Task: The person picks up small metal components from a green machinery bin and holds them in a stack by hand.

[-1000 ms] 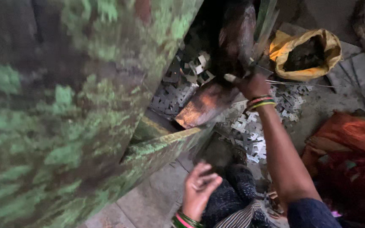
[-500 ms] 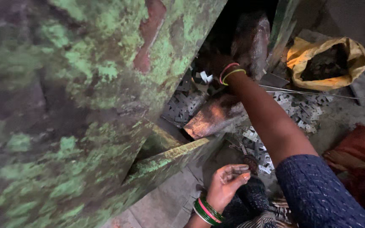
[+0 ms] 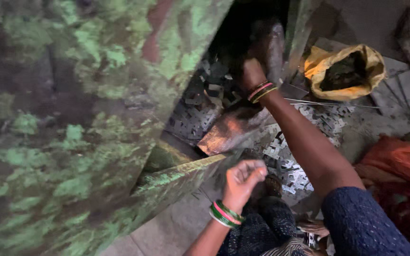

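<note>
Metal stampings (image 3: 281, 151) heaped below press (image 3: 72, 118); right hand (image 3: 250, 71) reaching inside, grip hidden; left hand (image 3: 243, 175) loosely curled, apparently empty.

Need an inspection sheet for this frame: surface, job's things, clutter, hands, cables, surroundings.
Surface: grey floor, dim, partly covered by loose parts.
Job's things: small stamped metal pieces scattered in a heap; shiny metal chute slopes down from the machine.
Clutter: yellow sack, open, dark contents; orange cloth at the right edge.
Hands: left hand loosely curled, fingertips pinched together, whether it holds a piece cannot be told; right hand reaches into the dark opening of the machine, fingers hidden.
Cables: nothing seen; thin metal rods lie beside the sack.
Surroundings: large green machine body with worn paint fills the left.
</note>
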